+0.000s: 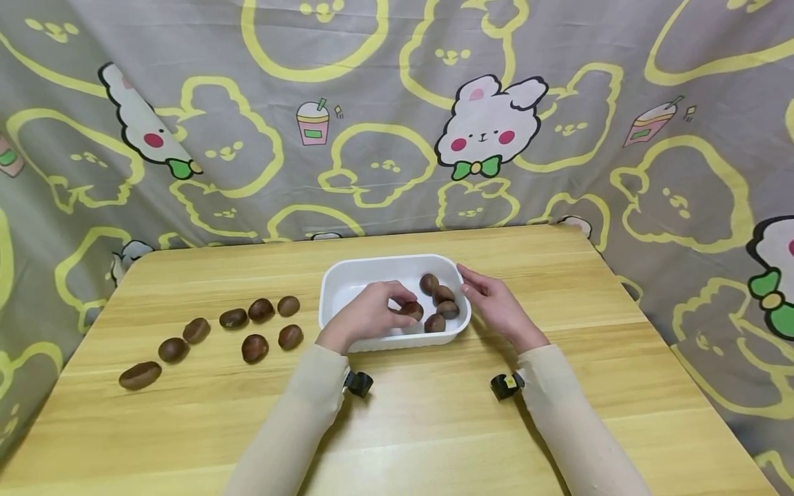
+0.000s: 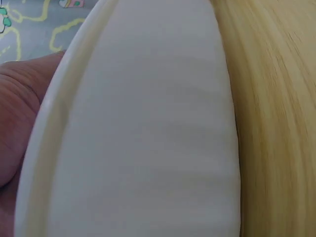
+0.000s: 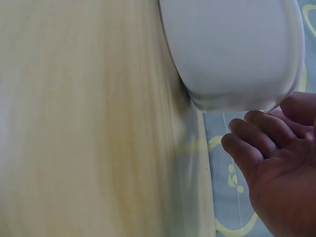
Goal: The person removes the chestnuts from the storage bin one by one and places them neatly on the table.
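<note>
A white rectangular tray (image 1: 347, 266) stands on the wooden table, with several brown chestnuts (image 1: 429, 282) gathered at its right end. Reaching over the near rim, my left hand (image 1: 371, 313) pinches a chestnut (image 1: 411, 311) between thumb and fingers, low inside the tray. In the left wrist view the tray's outer wall (image 2: 143, 118) hides the fingertips, and only part of the hand shows past the rim. My right hand (image 1: 496, 306) touches the tray's right end from outside, fingers fairly straight. The right wrist view shows its thumb at the rim and the other fingers loosely extended.
Several more chestnuts (image 1: 255, 348) lie scattered on the table (image 1: 434, 427) to the left of the tray. A patterned grey curtain (image 1: 384, 103) hangs behind the table and along its sides. Each sleeve carries a small black camera (image 1: 358, 384) at the wrist.
</note>
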Action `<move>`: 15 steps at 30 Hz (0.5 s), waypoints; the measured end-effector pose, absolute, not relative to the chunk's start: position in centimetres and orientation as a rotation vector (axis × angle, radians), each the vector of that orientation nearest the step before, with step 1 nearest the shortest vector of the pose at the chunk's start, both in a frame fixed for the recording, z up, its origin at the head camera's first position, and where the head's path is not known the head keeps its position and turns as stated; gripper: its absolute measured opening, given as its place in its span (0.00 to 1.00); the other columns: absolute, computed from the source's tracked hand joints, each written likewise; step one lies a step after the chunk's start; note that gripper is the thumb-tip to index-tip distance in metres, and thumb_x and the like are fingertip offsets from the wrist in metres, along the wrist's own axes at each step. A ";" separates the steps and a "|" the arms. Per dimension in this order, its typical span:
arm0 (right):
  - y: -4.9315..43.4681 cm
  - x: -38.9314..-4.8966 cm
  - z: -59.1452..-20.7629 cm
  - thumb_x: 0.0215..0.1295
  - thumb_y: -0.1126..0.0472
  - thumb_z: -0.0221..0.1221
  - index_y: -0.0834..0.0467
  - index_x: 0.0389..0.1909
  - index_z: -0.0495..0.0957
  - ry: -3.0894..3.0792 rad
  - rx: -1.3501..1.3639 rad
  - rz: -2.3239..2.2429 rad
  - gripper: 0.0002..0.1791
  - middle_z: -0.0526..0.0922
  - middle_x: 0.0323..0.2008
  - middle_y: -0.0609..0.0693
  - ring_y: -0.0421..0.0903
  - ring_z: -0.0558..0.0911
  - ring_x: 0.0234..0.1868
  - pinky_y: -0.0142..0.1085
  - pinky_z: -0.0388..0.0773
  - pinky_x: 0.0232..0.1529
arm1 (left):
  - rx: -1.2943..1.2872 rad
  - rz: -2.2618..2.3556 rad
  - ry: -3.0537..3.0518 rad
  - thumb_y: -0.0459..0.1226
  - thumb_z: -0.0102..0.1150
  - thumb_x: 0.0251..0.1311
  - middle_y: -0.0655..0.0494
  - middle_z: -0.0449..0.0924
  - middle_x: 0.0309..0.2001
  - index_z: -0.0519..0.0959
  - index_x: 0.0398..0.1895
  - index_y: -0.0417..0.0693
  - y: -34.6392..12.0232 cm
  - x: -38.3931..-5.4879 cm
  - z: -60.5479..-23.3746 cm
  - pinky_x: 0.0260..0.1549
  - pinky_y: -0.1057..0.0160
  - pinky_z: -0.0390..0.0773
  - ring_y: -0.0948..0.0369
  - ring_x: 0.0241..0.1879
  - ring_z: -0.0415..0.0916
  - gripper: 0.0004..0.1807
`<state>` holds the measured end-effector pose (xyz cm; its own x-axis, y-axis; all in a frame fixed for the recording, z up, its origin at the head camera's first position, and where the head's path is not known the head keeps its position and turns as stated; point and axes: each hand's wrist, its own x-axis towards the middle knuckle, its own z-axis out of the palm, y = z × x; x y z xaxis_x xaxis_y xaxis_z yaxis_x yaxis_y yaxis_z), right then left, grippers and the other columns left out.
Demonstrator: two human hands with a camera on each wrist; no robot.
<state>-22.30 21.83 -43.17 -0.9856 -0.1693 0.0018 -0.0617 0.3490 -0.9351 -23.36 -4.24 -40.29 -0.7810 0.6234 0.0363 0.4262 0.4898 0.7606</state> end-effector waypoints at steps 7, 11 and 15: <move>22.1 -22.1 -43.0 0.76 0.60 0.51 0.57 0.72 0.63 2.485 -0.183 -1.732 0.26 0.65 0.69 0.57 0.53 0.65 0.69 0.44 0.60 0.67 | 0.903 1.261 2.499 0.33 0.72 0.54 0.58 0.80 0.39 0.84 0.45 0.42 -5.4 -23.3 -40.4 0.46 0.64 0.78 0.61 0.43 0.77 0.15; 22.1 -22.0 -43.0 0.76 0.60 0.52 0.57 0.72 0.63 2.480 -0.173 -1.740 0.26 0.65 0.69 0.57 0.53 0.66 0.68 0.45 0.61 0.67 | 0.879 1.322 2.479 0.32 0.71 0.55 0.57 0.80 0.40 0.83 0.46 0.40 -6.4 -23.1 -40.2 0.45 0.65 0.79 0.60 0.45 0.77 0.15; 22.0 -22.0 -42.9 0.76 0.60 0.51 0.57 0.72 0.63 2.485 -0.175 -1.722 0.26 0.65 0.69 0.56 0.52 0.66 0.68 0.44 0.62 0.66 | 0.854 1.366 2.472 0.31 0.71 0.55 0.56 0.80 0.41 0.82 0.46 0.39 -7.8 -22.5 -39.8 0.44 0.64 0.80 0.59 0.46 0.77 0.15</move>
<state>-22.03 22.03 -42.93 -0.9870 -0.1585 -0.0270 -0.0304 0.3488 -0.9367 -22.50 -7.78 -39.77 -0.8156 0.5688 0.1062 0.3926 0.4092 0.8237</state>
